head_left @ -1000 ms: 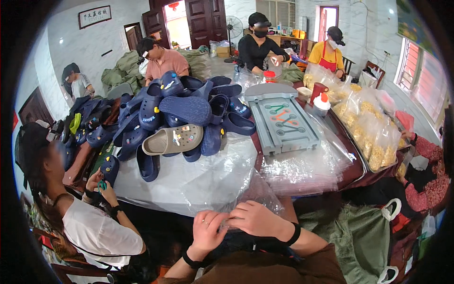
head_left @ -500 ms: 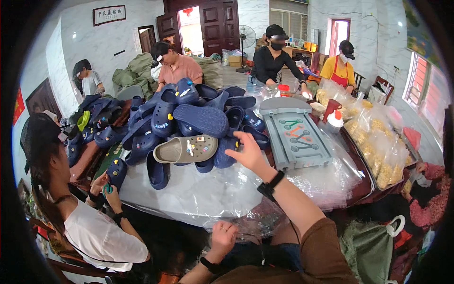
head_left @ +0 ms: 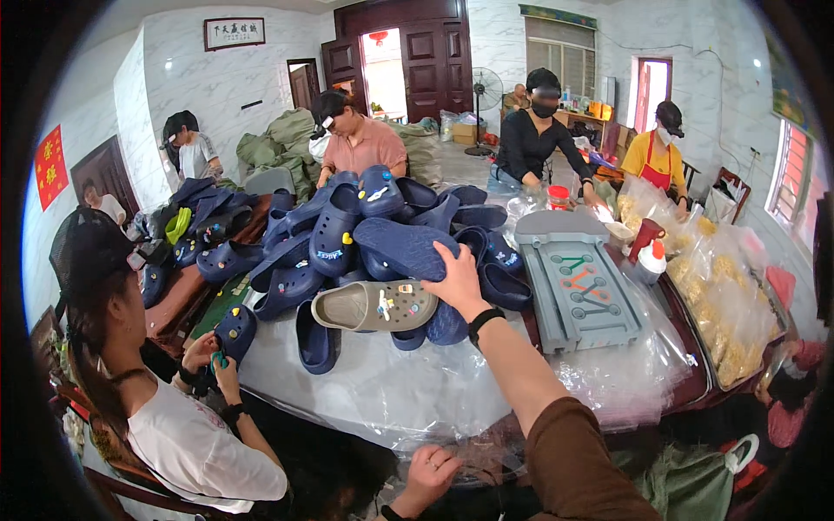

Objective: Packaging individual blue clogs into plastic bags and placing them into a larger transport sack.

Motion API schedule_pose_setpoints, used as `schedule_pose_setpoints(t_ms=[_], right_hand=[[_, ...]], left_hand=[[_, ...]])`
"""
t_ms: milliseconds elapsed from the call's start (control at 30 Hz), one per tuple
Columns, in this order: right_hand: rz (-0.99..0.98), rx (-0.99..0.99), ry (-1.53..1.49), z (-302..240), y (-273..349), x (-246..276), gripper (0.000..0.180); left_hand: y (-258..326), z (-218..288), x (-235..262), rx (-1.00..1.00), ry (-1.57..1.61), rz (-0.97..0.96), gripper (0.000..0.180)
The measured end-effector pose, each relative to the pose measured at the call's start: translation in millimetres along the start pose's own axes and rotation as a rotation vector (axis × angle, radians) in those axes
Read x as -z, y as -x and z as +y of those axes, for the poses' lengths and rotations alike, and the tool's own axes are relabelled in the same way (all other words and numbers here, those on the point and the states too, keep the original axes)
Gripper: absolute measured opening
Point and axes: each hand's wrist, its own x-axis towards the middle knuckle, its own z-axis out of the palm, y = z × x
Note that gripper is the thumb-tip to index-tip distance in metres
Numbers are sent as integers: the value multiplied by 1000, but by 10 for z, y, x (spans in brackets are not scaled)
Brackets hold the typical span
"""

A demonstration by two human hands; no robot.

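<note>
Plastic-covered surface [head_left: 365, 399] piled with navy clogs [head_left: 347, 234]; right hand [head_left: 456, 278] grasping one navy clog [head_left: 404, 247]; left hand [head_left: 430, 473] low, loosely curled on plastic sheet.

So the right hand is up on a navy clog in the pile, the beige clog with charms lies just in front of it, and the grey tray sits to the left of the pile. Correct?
Not quite: the grey tray sits to the right of the pile, not the left. The head view shows it. The rest holds: the right hand is on a navy clog, and the beige clog with charms lies just in front.
</note>
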Motion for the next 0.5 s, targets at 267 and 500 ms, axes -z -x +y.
schedule_pose_setpoints(t_ms=[267, 500], right_hand=[[146, -226, -810, 373, 376, 940, 62], [110, -515, -800, 947, 1071, 2499, 63]], left_hand=[[-132, 77, 206, -167, 34, 181, 18], [-80, -29, -269, -43, -67, 116, 24]])
